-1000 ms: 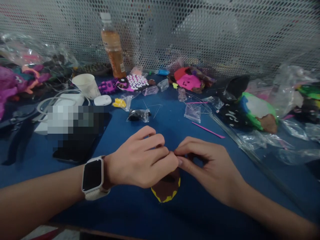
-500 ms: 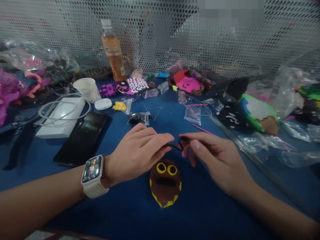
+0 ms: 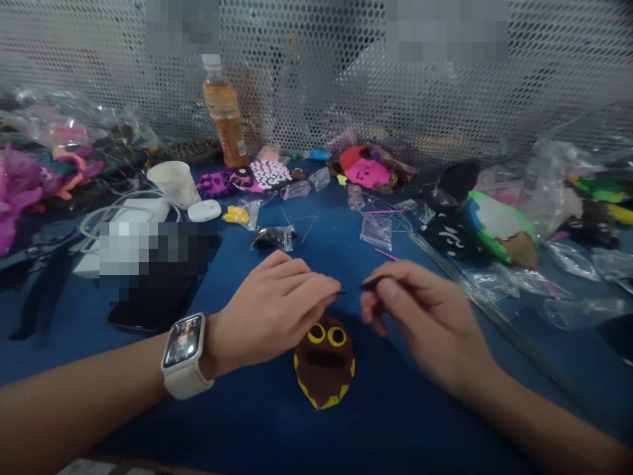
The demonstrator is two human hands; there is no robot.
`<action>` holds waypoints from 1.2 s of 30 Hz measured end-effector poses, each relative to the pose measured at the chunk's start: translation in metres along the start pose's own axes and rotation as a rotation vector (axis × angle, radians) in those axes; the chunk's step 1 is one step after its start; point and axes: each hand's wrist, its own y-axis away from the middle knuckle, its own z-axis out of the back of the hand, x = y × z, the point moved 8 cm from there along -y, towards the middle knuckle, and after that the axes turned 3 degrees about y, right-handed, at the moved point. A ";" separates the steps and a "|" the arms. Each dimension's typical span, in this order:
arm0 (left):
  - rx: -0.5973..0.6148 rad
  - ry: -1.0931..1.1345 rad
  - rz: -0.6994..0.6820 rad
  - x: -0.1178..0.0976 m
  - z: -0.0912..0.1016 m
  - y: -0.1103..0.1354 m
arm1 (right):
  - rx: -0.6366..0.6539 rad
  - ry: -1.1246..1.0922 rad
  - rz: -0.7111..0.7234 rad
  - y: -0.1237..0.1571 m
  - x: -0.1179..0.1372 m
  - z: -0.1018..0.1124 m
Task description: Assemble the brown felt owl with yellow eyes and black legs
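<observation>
Strip [image 3: 376,284] of black, earlier joining both hands, now seems torn into two pieces: left hand [image 3: 281,303] pinches one, right hand [image 3: 420,310] the other, beside brown face [image 3: 324,382] near front edge of table [image 3: 395,422].

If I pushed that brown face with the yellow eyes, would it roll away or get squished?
The brown face probably won't roll, because it looks flattish and rests on the blue table. It might dent, since its matte surface looks like soft clay, though I can't tell if it's hardened. The thin yellow edging might peel if rubbed.
</observation>
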 end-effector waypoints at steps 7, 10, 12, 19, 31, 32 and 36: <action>0.064 0.149 0.214 0.026 -0.004 0.003 | -0.251 -0.174 -0.015 -0.009 0.001 0.033; 0.072 0.155 0.226 0.026 -0.005 0.003 | -0.132 -0.164 -0.111 -0.009 -0.013 0.017; 0.063 0.146 0.238 0.025 -0.005 0.002 | -0.061 -0.190 -0.165 -0.006 -0.021 0.006; 0.026 0.118 0.101 0.009 -0.012 -0.005 | 0.032 -0.177 -0.166 0.001 -0.027 -0.014; -0.020 0.036 -0.076 -0.009 -0.006 -0.003 | -0.024 -0.016 -0.072 0.002 -0.010 -0.010; -0.031 0.056 -0.054 -0.007 -0.005 -0.002 | -0.044 0.050 -0.028 0.003 -0.005 -0.008; -0.015 0.120 0.067 0.002 -0.008 0.000 | -0.081 0.306 0.173 0.009 0.012 -0.006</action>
